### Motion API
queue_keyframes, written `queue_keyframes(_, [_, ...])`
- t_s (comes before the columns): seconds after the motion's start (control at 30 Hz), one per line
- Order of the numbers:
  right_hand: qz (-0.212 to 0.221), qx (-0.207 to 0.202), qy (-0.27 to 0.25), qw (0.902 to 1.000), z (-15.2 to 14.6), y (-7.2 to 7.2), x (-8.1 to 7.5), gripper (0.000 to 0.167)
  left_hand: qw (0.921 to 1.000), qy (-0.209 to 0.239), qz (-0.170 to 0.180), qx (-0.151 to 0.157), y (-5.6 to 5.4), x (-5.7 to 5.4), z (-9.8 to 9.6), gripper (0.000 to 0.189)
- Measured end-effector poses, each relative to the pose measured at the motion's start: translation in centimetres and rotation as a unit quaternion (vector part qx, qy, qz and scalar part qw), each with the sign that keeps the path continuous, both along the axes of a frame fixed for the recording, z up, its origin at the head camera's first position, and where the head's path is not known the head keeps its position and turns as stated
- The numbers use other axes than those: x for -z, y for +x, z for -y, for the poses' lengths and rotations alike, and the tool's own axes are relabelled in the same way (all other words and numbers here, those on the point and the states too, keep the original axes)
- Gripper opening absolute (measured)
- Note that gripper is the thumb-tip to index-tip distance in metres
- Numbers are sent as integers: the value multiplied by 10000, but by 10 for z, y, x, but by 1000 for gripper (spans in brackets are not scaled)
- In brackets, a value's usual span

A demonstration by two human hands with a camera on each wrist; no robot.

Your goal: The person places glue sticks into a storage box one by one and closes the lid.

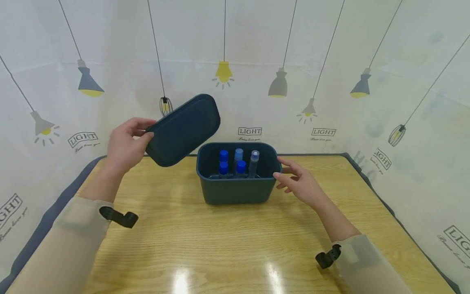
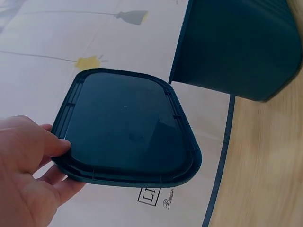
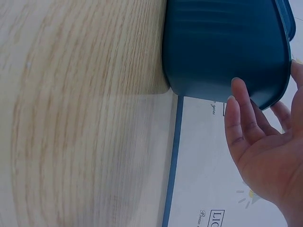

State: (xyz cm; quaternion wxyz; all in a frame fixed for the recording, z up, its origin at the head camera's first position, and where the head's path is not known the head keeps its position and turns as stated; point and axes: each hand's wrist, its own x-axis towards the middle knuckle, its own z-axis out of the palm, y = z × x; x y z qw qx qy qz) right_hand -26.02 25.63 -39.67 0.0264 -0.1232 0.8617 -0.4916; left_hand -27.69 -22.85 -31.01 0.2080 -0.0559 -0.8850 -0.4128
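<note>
My left hand (image 1: 126, 143) holds a dark teal lid (image 1: 185, 130) by one end, thumb on its underside, tilted in the air to the left of the box. The lid's rimmed underside faces the left wrist camera. A matching deep box (image 1: 238, 192) stands upright and uncovered on the table. Inside it stand several tubes: some with dark blue caps (image 1: 240, 166), one with a lighter blue top (image 1: 238, 154), and a clear-topped one (image 1: 254, 163). At the box's right end is my right hand (image 1: 301, 183), relaxed fingers spread, thumb and index fingertips right at the rim.
The box sits near the far edge of a wood-grain table (image 1: 220, 241). Behind and at both sides hangs a pale curtain (image 1: 257, 36) printed with lamps. Each forearm wears a black wrist camera mount (image 1: 119, 216) over a light sleeve.
</note>
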Motion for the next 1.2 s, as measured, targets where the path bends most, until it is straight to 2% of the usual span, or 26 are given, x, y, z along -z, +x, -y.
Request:
queue_keyframes(0.5, [10, 8, -34, 10000, -1, -1, 0, 69, 9944, 142, -658, 811, -28, -6, -63, 30])
queue_keyframes(0.8, [-39, 7, 57, 10000, -1, -1, 0, 69, 9849, -25, -1103, 1333, -30, -8, -94, 28])
queue_keyframes(0.97, [-424, 260, 584, 9971, -1, -3, -13, 72, 9734, -346, -1514, 1683, -30, -1, -100, 25])
queue_keyframes(1.07, [-815, 427, 475, 9946, 1, -8, -28, 70, 9649, -449, -1802, 1854, -30, 3, -101, 24])
queue_keyframes(1.2, [-1228, 443, 205, 9912, 8, -15, -47, 67, 9549, -479, -2135, 2005, -28, 6, -103, 23])
